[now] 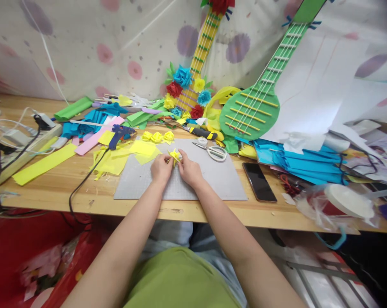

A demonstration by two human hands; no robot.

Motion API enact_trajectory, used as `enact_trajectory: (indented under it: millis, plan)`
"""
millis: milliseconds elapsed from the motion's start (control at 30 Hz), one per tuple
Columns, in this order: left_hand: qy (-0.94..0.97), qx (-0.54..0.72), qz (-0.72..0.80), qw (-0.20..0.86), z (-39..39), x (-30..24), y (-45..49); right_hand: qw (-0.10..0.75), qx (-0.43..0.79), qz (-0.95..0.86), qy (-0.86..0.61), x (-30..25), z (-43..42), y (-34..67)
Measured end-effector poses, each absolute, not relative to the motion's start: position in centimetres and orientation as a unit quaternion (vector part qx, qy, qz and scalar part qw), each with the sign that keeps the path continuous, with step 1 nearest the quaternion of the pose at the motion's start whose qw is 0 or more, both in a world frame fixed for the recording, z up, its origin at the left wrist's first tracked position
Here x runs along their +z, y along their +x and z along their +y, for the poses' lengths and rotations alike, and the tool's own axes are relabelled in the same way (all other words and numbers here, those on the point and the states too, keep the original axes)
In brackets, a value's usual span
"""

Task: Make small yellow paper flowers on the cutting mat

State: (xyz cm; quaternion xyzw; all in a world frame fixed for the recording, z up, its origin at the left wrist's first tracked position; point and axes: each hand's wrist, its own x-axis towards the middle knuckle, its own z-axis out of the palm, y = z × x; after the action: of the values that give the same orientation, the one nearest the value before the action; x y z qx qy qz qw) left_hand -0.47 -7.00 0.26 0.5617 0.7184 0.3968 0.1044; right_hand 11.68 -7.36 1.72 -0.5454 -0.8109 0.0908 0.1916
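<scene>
Over the grey cutting mat, my left hand and my right hand meet at a small yellow paper flower. Both hands have their fingers closed on it, pinching it from either side. Just beyond them lie several finished yellow paper flowers in a row. Sheets of yellow crepe paper rest at the mat's upper left. Scissors with pale handles lie on the mat to the right of my hands, beside a small roll of tape.
A blue glue gun with a black cord lies left, near a power strip. A phone sits right of the mat. Behind stand a green paper guitar and a flowered yellow one. A bagged cup stands at the right edge.
</scene>
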Motion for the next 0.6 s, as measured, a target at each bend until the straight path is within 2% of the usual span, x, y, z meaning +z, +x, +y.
enact_trajectory:
  millis: [400,600]
  plan:
    - [0.539,0.424,0.725,0.06,-6.8,0.1,-0.2,0.174,0.056,-0.795,-0.578,1.9,-7.6,11.2]
    - [0.466,0.495,0.727,0.1,-5.9,-0.4,-1.1,0.179,0.06,-0.81,-0.556,1.8,-7.6,12.0]
